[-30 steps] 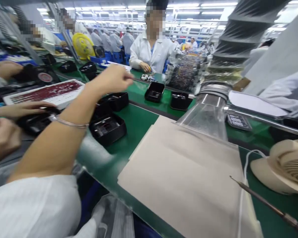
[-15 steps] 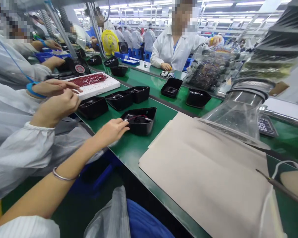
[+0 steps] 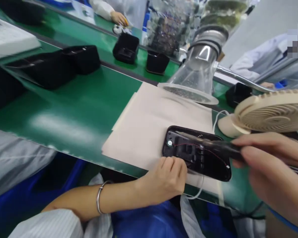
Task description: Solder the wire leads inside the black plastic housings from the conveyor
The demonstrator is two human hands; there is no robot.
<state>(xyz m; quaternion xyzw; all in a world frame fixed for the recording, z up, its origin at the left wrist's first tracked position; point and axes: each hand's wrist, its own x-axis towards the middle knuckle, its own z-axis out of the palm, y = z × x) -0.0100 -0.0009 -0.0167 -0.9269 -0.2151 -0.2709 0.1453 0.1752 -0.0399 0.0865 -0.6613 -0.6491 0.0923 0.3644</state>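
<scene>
A black plastic housing [image 3: 196, 153] with a thin red wire and a small round part inside lies on the beige mat [image 3: 149, 122]. My left hand [image 3: 167, 178] grips its near edge with curled fingers. My right hand [image 3: 270, 165] is closed round a dark pen-like tool [image 3: 213, 145] whose thin tip reaches over the housing's far edge. A metal bracelet [image 3: 99, 201] sits on my left wrist.
Several black housings [image 3: 54, 66] stand on the green conveyor belt [image 3: 72, 105] at left and behind. A clear funnel-shaped hood [image 3: 196, 76] hangs over the mat's far edge. A beige fan [image 3: 265, 114] lies at right. Another person's hand [image 3: 118, 17] works across the belt.
My left hand has brought a black housing from the belt onto the mat. My right hand has come into view with the tool over it. The view has swung right and down.
</scene>
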